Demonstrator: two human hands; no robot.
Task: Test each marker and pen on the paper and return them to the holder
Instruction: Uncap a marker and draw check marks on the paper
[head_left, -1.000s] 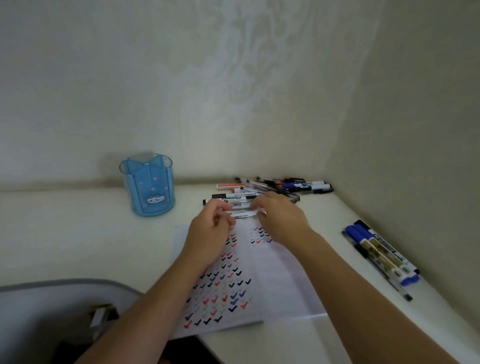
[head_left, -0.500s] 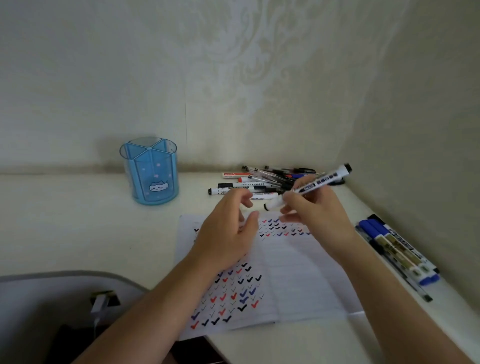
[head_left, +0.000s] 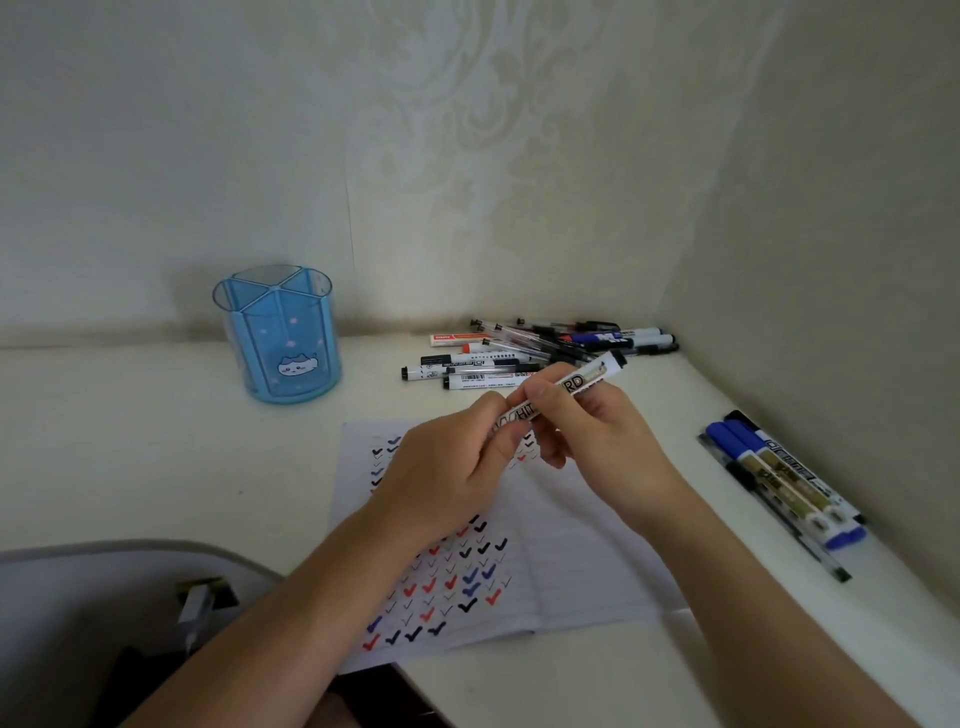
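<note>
Both hands hold one white whiteboard marker (head_left: 582, 383) with a black end above the paper (head_left: 571, 551). My right hand (head_left: 597, 436) grips its middle; my left hand (head_left: 447, 473) grips its lower end, which the fingers hide. The lined paper carries several rows of black, red and blue check marks. A pile of markers and pens (head_left: 524, 353) lies at the back of the table. A blue see-through holder (head_left: 280, 332) with a cat picture stands at the back left, nothing showing inside it.
A few blue and black markers (head_left: 779, 478) lie in a row by the right wall. Walls close the table at the back and on the right. A grey chair back (head_left: 104, 571) sits at the lower left beside the table edge.
My right hand lifted a marker out of the pile and brought it over the paper. My left hand closed on its lower end. The camera tilted a little upward.
</note>
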